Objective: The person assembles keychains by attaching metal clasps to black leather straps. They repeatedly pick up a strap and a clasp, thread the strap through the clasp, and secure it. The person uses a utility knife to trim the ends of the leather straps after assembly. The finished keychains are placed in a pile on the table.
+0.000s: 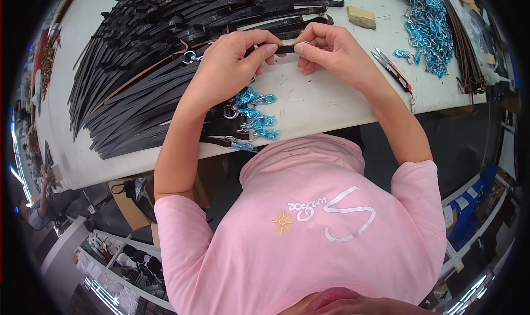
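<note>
My left hand [234, 58] and my right hand [334, 49] meet above the far half of the table. A short dark stretch of black strap [285, 49] spans the gap between them, pinched by thumb and fingers on both sides. A thin shiny curve by my right fingertips could be a ring, though the fingers cover most of it. Below my left forearm lie several snap hooks in blue wrapping [258, 116], fitted to the ends of black straps. A metal ring [191, 56] shows just left of my left wrist.
A large pile of black straps [132, 72] covers the table's left side. To the right are red-handled snips [393, 72], a yellowish block [361, 17] with a needle-like pin, a heap of blue-wrapped hooks [429, 25] and brown straps [466, 50]. The white table's [326, 108] near edge is close to my body.
</note>
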Action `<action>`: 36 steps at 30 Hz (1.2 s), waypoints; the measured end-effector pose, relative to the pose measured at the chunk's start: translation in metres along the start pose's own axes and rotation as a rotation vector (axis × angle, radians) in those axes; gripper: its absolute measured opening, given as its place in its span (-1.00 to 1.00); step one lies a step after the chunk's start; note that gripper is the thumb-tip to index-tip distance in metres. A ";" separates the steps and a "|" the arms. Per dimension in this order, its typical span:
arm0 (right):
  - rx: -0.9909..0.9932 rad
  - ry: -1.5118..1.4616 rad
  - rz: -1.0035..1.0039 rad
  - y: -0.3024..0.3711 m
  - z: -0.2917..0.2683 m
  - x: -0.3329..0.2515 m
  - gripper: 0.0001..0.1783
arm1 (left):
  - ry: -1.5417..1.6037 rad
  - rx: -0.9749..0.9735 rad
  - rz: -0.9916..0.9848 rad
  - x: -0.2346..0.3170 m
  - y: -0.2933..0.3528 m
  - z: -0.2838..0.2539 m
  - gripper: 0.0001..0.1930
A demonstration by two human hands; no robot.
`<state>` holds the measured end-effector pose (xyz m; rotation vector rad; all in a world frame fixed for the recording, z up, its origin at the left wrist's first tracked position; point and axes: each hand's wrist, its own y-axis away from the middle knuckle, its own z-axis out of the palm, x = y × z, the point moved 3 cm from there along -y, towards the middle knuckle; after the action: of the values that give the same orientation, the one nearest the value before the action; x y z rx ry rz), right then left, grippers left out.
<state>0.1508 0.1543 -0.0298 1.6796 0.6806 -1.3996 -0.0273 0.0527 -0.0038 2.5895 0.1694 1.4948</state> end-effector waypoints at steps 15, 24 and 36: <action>0.042 -0.057 -0.004 0.001 0.005 0.000 -0.76 | -0.004 -0.001 -0.005 0.002 0.000 -0.001 -0.76; 0.040 -0.033 -0.043 -0.001 0.004 0.001 -0.75 | 0.034 0.001 -0.001 -0.003 -0.001 0.000 -0.77; 0.056 -0.004 -0.002 -0.003 0.006 0.004 -0.78 | 0.069 -0.029 -0.008 -0.004 -0.002 0.000 -0.76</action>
<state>0.1459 0.1502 -0.0343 1.7196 0.6454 -1.4353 -0.0291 0.0545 -0.0073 2.5139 0.1650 1.5728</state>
